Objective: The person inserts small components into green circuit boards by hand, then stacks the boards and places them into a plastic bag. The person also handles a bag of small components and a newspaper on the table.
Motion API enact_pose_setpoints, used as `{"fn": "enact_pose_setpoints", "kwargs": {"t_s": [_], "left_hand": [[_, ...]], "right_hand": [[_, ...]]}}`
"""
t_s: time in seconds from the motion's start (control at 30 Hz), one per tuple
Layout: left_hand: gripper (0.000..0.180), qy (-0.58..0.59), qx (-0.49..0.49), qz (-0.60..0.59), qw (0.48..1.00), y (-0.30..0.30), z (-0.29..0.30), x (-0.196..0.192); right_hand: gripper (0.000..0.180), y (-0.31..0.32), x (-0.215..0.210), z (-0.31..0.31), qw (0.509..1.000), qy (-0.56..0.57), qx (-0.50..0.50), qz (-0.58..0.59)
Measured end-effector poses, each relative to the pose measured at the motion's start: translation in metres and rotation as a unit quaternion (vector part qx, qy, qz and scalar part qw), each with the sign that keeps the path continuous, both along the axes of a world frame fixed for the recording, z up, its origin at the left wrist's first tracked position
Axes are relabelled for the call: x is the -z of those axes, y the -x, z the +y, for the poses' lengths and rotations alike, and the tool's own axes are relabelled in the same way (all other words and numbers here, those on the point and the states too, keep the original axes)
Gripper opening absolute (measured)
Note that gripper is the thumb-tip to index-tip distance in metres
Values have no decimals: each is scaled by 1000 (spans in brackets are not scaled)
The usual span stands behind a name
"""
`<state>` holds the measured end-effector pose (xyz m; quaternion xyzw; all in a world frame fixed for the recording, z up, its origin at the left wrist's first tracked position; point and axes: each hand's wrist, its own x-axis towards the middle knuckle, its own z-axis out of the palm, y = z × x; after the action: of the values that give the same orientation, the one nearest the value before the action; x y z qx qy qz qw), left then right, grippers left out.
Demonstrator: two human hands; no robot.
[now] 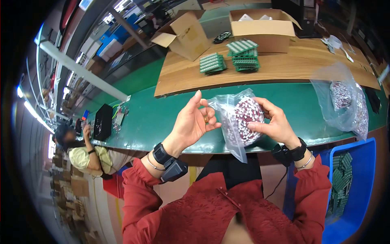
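Note:
A clear plastic bag (228, 106) packed with small dark red and white parts (247, 118) is upright over the front edge of the green bench. My right hand (274, 122) grips the bag's right side, with the thumb across its front and the fingers behind. To the left of the bag is my left hand (193, 120), palm turned inward and thumb raised. Its fingers are half curled and apart, with nothing seen in them; the fingertips come close to the bag's loose plastic, and whether they touch it I cannot tell.
Another clear bag (339, 97) of similar parts lies at right. Stacked green circuit boards (243, 57) and open cardboard boxes (262, 34) stand on a wooden board (183, 77). A blue bin (363, 179) below right holds boards. At left, a person (87, 158) sits near a black tray (103, 122).

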<state>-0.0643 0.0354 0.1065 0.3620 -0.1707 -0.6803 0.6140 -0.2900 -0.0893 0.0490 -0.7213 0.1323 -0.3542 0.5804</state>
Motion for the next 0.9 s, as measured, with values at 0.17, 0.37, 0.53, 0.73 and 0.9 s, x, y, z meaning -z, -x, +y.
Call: {"fn": "enact_pose_setpoints", "kwargs": {"t_s": [0.17, 0.37, 0.53, 0.73, 0.9], "left_hand": [[82, 19, -58, -514, 855, 13, 26, 21], [77, 91, -69, -447, 887, 9, 9, 57], [42, -70, -50, -326, 941, -49, 21, 85], [54, -200, 118, -125, 965, -53, 24, 73], [56, -163, 128, -39, 978, -47, 15, 75]], "right_hand": [[54, -28, 3, 10, 997, -35, -1, 64], [51, -38, -22, 14, 975, 167, 91, 117], [46, -20, -4, -5, 935, 185, 250, 171], [36, -50, -13, 32, 943, 290, 88, 136], [30, -70, -20, 40, 859, 430, 42, 274]]}}
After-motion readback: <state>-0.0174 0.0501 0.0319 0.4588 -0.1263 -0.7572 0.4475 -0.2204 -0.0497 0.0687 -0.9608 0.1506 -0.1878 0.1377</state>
